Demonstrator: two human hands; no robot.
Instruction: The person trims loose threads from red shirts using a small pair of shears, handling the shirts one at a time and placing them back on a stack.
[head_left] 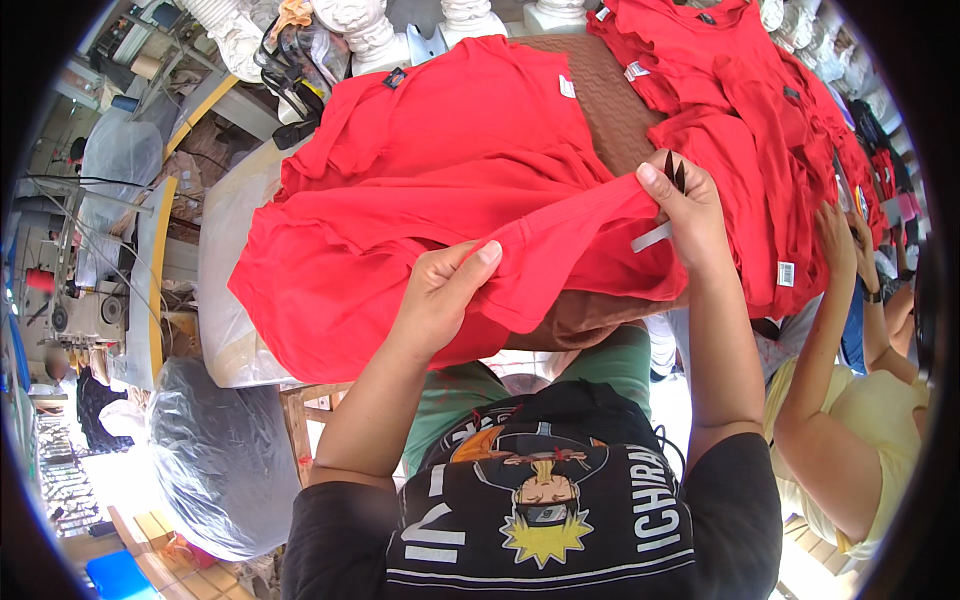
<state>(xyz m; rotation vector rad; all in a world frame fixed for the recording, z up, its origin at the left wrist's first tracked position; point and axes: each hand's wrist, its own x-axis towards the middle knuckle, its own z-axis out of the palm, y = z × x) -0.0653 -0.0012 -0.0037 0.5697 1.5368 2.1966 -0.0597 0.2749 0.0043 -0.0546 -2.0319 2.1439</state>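
A red garment lies spread before me, its near edge lifted off the table. My left hand pinches that edge between thumb and fingers. At the other end of the stretched edge, my right hand grips the cloth under its thumb. A small pair of dark thread snips is tucked in the right hand, with two pointed blades sticking up past the fingers. Below that hand a white strip shows; I cannot tell whether it is a label or part of the snips.
More red garments are heaped at the right on the brown textured cover. A co-worker in yellow reaches over that heap. White balusters and a bag stand at the back. A plastic-wrapped bundle and a sewing machine are left.
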